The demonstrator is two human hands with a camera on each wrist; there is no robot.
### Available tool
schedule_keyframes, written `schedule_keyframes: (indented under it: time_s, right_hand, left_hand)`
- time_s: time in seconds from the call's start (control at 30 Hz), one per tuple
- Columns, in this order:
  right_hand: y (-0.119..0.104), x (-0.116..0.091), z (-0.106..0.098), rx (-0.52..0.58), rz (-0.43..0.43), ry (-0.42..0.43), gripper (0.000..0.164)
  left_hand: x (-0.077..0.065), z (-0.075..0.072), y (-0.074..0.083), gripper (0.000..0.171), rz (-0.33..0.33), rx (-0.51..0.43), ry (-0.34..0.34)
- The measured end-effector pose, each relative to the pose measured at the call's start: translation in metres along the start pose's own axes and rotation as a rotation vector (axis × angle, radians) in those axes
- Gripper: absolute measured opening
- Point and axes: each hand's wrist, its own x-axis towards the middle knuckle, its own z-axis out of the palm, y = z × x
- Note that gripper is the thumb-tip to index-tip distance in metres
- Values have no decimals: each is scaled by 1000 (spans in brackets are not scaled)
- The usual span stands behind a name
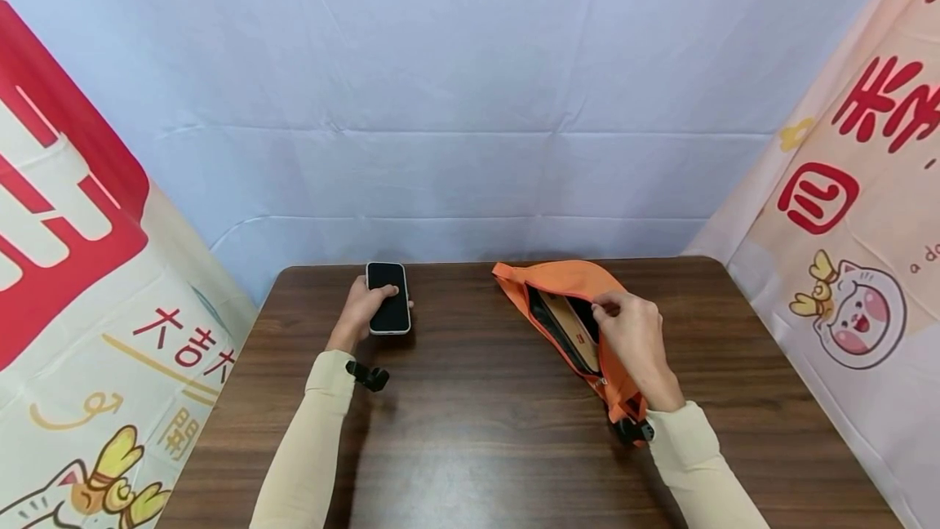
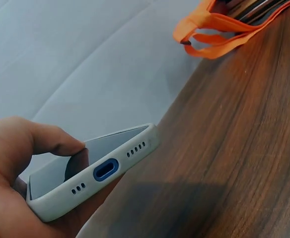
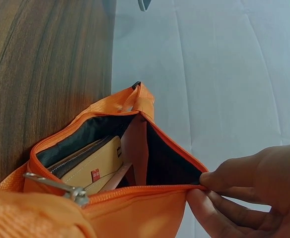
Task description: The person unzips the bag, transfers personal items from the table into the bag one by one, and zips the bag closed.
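A smartphone (image 1: 388, 321) with a dark screen and a pale case is gripped in my left hand (image 1: 358, 306), thumb across the screen. Its charging port (image 2: 106, 169) faces the left wrist camera, and the phone is held above the table's left part. On the right lies an orange waist bag (image 1: 569, 274), unzipped. My right hand (image 1: 635, 333) pinches the edge of its opening between thumb and fingers, spreading it wide. Inside the dark lining sits a tan wallet (image 3: 98, 166) with a small red label and a zipper. A metal zipper pull (image 3: 60, 186) hangs at the opening's near end.
The dark wooden table (image 1: 455, 431) ends at a pale blue cloth backdrop (image 1: 455, 104). Printed cloths hang on the left (image 1: 110, 333) and right (image 1: 866, 268). Black camera straps (image 1: 367, 374) are worn at both wrists.
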Motion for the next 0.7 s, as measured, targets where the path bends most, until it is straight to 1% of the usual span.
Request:
schedule_keyframes:
  time_s: [0.33,0.43,0.7]
  right_hand:
    - [-1,1,-2,0,6,0,7]
    - [-1,2,-3,-1,6,2,7]
    - [-2,2,-4,-4,12,2,6]
  left_hand:
    - [-3,7,5,62,-18,-21,-24]
    - [-4,8,6,63,-17,-16,-33]
    - [-9,10,6,60,-10,12,-31]
